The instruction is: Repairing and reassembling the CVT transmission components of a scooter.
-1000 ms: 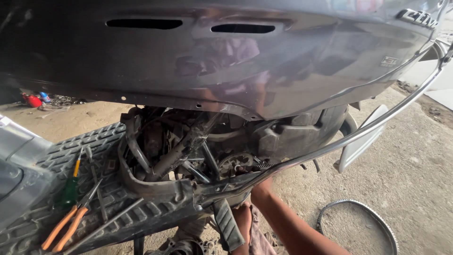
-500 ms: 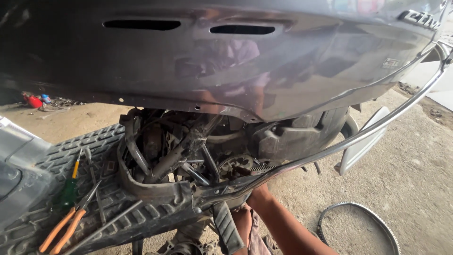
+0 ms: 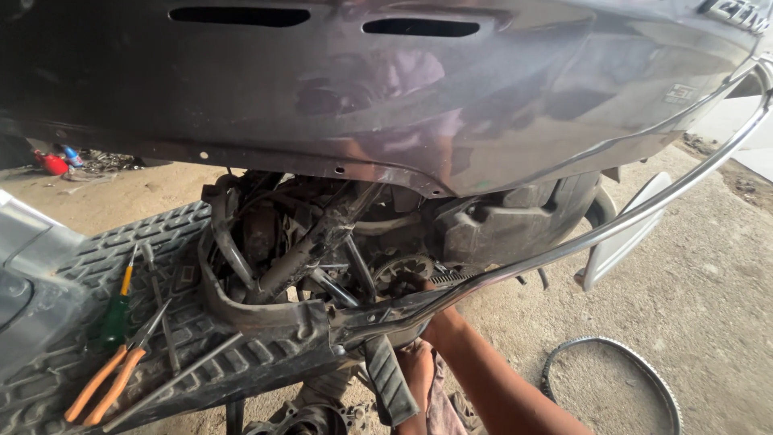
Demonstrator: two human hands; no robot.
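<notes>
One hand [image 3: 419, 300] reaches into the scooter's exposed greasy engine bay [image 3: 322, 242]; its grip is hidden. A toothed rubber drive belt [image 3: 612, 379] already lies on the ground.

A small pale rectangular label [image 3: 681, 93] sits on the scooter's dark purple body panel [image 3: 386, 105] toward its right end, and raised silver badge lettering [image 3: 737, 14], possibly chrome, marks the top right corner.

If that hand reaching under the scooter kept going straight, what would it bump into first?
The right hand points up into the engine bay, already at a round ribbed metal part. That would likely be first, with the dark frame tubes behind it. Depth is hard to judge.
</notes>
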